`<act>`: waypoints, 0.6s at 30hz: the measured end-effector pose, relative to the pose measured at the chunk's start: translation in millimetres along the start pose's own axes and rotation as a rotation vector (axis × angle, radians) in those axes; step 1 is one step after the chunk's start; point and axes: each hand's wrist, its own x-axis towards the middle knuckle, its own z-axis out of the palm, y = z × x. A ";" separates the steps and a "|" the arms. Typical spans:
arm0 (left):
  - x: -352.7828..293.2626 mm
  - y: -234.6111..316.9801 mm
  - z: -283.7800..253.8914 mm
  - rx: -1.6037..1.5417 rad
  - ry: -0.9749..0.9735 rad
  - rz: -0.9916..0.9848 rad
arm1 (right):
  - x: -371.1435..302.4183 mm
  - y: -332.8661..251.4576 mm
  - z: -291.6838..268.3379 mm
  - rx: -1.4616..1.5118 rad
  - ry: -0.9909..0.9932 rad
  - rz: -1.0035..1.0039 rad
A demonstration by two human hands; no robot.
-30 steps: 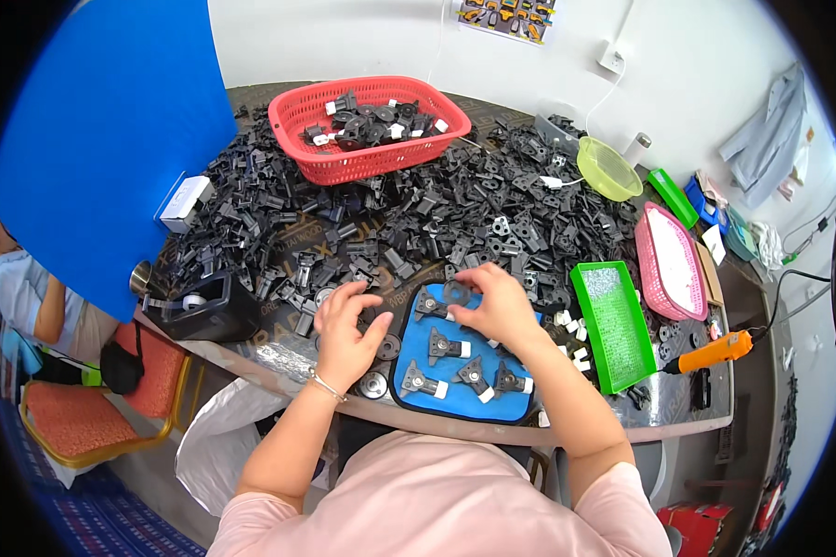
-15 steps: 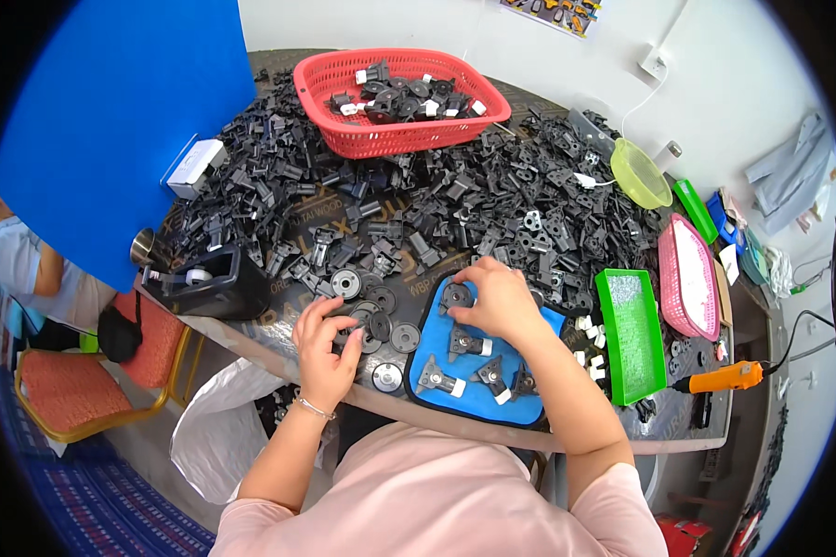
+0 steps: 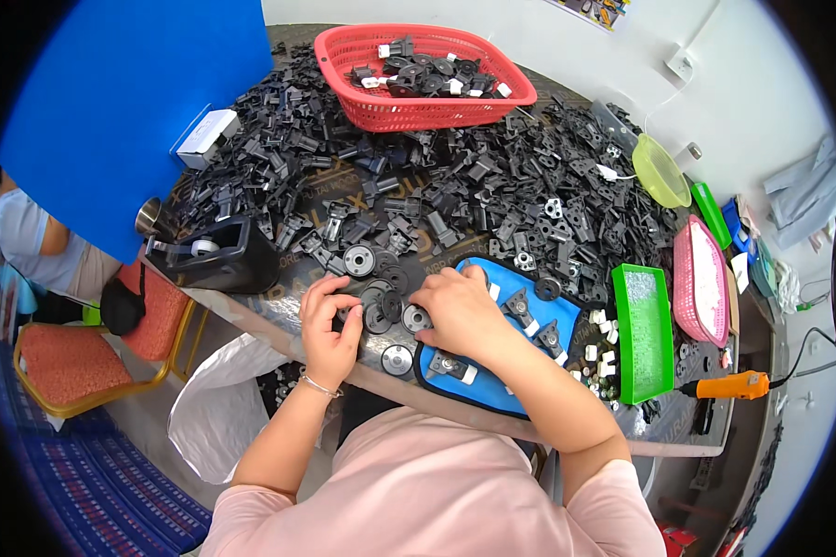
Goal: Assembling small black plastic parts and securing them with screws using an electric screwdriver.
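My left hand (image 3: 330,330) hovers at the left side of a small pile of black discs (image 3: 378,311), its fingers curved and apart from the thumb. A dark round edge shows between them, apparently a disc of the pile. My right hand (image 3: 463,314) reaches over the left part of a blue mat (image 3: 492,397), fingertips and thumb closed around a black wheel-like disc (image 3: 416,318) with a pale centre. Several black brackets with white ends, such as one bracket (image 3: 450,366), lie on the mat. A lone disc (image 3: 398,360) rests near the table's front edge.
Black plastic parts (image 3: 279,158) cover the table's back. Among them stands a red basket (image 3: 418,116) of assembled pieces. At left is a tape dispenser (image 3: 218,260); at right, white caps (image 3: 606,353), a green tray (image 3: 646,343), a pink basket (image 3: 701,288) and an orange power screwdriver (image 3: 732,385).
My right hand has moved left from a part on the mat to the disc beside the pile. My left hand stays near the discs. The whole view has shifted slightly.
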 end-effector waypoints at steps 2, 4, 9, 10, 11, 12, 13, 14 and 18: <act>1.4 2.4 0.8 0.012 -0.011 0.009 | -8.3 3.7 -13.2 -0.013 0.068 0.048; -1.0 1.5 -4.3 0.032 -0.005 -0.011 | -23.0 9.6 -27.0 0.011 0.205 0.097; -0.3 -0.5 -2.0 0.002 -0.028 0.000 | -66.9 26.2 -19.6 0.032 0.272 0.162; 0.3 -1.5 -1.0 0.007 -0.033 0.001 | -71.1 25.9 -15.7 0.018 0.286 0.174; 1.0 -1.6 -1.1 0.017 -0.036 0.003 | -72.7 24.6 -12.9 0.017 0.285 0.181; 1.9 -1.1 -1.3 0.018 -0.035 0.014 | -73.2 22.6 -10.3 -0.030 0.313 0.218; 0.7 -1.0 -1.1 0.016 -0.039 0.014 | -74.2 21.6 -7.9 -0.078 0.340 0.255; -0.2 -2.0 -1.8 0.017 -0.028 0.009 | -74.1 21.4 -5.8 -0.099 0.348 0.258; -1.9 -0.8 -3.3 0.033 -0.022 0.002 | -80.1 18.7 -13.3 -0.078 0.288 0.302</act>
